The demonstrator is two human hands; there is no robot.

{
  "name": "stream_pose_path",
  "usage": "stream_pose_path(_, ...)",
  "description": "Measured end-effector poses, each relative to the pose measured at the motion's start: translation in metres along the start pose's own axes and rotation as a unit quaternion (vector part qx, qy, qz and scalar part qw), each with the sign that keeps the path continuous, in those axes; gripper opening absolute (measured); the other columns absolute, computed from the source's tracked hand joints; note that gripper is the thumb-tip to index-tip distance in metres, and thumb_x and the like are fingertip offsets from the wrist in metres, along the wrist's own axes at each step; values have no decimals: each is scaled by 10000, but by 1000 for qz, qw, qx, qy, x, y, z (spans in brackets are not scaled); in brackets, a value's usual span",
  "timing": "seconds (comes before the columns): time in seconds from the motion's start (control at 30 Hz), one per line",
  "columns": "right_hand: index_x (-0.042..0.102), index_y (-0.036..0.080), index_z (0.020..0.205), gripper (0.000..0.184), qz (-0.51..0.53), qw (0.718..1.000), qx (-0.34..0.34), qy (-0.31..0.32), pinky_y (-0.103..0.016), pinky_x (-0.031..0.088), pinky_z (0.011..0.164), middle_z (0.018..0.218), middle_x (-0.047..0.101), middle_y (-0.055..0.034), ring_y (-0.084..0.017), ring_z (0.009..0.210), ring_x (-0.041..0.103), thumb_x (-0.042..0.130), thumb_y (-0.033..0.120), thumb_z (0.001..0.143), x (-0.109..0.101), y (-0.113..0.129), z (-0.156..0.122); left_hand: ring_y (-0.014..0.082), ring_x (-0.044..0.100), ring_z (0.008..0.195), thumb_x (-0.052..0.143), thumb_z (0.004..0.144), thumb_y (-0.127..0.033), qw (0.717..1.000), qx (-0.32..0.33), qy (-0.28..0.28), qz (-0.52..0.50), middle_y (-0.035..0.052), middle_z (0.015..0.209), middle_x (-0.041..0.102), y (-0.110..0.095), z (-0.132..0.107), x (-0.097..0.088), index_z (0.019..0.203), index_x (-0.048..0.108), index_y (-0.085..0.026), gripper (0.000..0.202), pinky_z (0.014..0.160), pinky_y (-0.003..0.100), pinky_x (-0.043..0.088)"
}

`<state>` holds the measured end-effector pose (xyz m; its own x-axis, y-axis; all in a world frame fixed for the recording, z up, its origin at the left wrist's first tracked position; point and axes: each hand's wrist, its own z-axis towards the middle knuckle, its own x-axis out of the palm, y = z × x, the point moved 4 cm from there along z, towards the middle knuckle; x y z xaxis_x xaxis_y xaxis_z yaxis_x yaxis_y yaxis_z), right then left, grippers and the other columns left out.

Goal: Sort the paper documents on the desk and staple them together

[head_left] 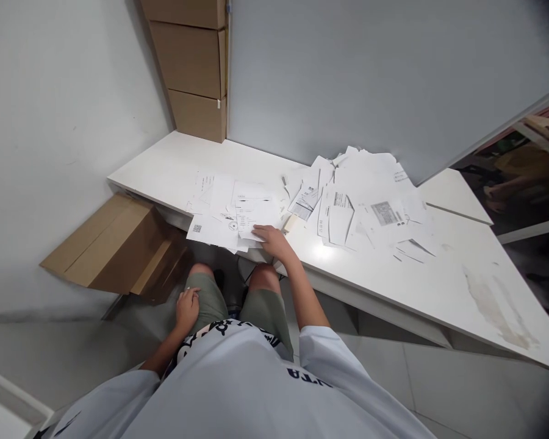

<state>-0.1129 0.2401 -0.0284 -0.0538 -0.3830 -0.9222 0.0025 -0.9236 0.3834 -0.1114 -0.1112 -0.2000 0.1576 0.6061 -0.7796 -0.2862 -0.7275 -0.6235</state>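
Note:
My right hand (273, 241) rests on the near edge of a printed sheet of paper (257, 214), fingers stretched out over it. That sheet lies on other loose papers (215, 230), some of which stick out past the table's front edge. A small pale block-like object (290, 224) is just to the right of this hand. On my left thigh lies my left hand (187, 309), fingers loosely extended, with no object clearly visible in it. Whatever is under its fingers is hidden.
A heap of papers (363, 167) spreads across the white table (393, 274) against the grey panel (370, 73). Stacked cardboard boxes (190, 61) stand at the back left. An open cardboard box (105, 241) sits beside my left knee. A worn patch (494, 305) marks the table's right end.

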Motion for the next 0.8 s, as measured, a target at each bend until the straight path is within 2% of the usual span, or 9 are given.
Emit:
stream_pose_path(0.17,682,157,1206,473,-26,998,17,-47,-409,500,993,1291,656,-82,-267,1174,594,458,37,806,-3,6,-1,261,614,878,371,835,-180,1000,-5,-2,-2,86,855,686,1,1,-1,996,693,-181,359,839,395,466)
stream_pose_path(0.3,640,185,1266,569,-8,987,32,-159,-390,509,1005,1310,643,-69,-237,1211,593,411,27,771,-15,16,-20,277,625,900,379,829,-213,1000,-9,-11,-20,97,856,696,1,0,-6,944,691,-182,334,870,428,473)
stream_pose_path(0.43,620,211,1295,613,0,972,12,-233,-409,497,1043,1343,619,-69,-230,1269,562,405,46,746,-11,31,-51,255,655,880,406,832,-248,995,-40,-19,-91,92,874,704,-22,-1,-9,968,674,-185,306,842,410,517)
stream_pose_path(0.5,646,211,1265,574,13,966,14,-257,-417,509,1030,1304,643,-89,-236,1231,593,397,73,767,-2,37,-68,232,666,871,396,869,-268,991,-24,-10,-131,89,923,707,-55,4,-11,1027,657,-186,316,815,383,536)
stream_pose_path(0.53,655,213,1254,549,28,960,24,-276,-422,515,1025,1283,654,-94,-238,1216,606,387,96,789,3,39,-77,225,667,892,386,897,-284,990,14,-2,-142,91,966,708,-78,10,-13,1052,651,-187,322,829,379,538)
stream_pose_path(0.6,656,219,1258,505,72,938,68,-331,-429,520,1020,1249,671,-97,-243,1207,615,360,162,853,12,42,-96,233,645,1010,364,941,-294,981,144,20,-125,104,1037,700,-133,26,-17,1054,657,-188,331,930,397,509)
stream_pose_path(0.63,648,218,1274,486,101,923,99,-359,-427,527,1009,1234,679,-98,-248,1199,622,353,206,888,16,43,-106,240,623,1074,356,952,-283,972,208,27,-106,111,1070,694,-160,38,-20,1047,662,-188,334,981,408,485)
stream_pose_path(0.7,631,192,1302,461,172,889,153,-397,-410,546,960,1210,691,-109,-263,1156,647,369,306,939,26,46,-125,262,537,1244,371,954,-246,958,281,27,-52,137,1244,639,-205,68,-23,1154,633,-173,337,1079,440,416)
stream_pose_path(0.8,669,129,1235,485,301,837,214,-404,-378,559,872,1126,720,-132,-276,1054,681,446,445,942,40,52,-148,353,326,1423,508,887,-231,945,321,26,54,216,1474,445,-243,119,-20,1347,497,-72,486,1143,531,312)
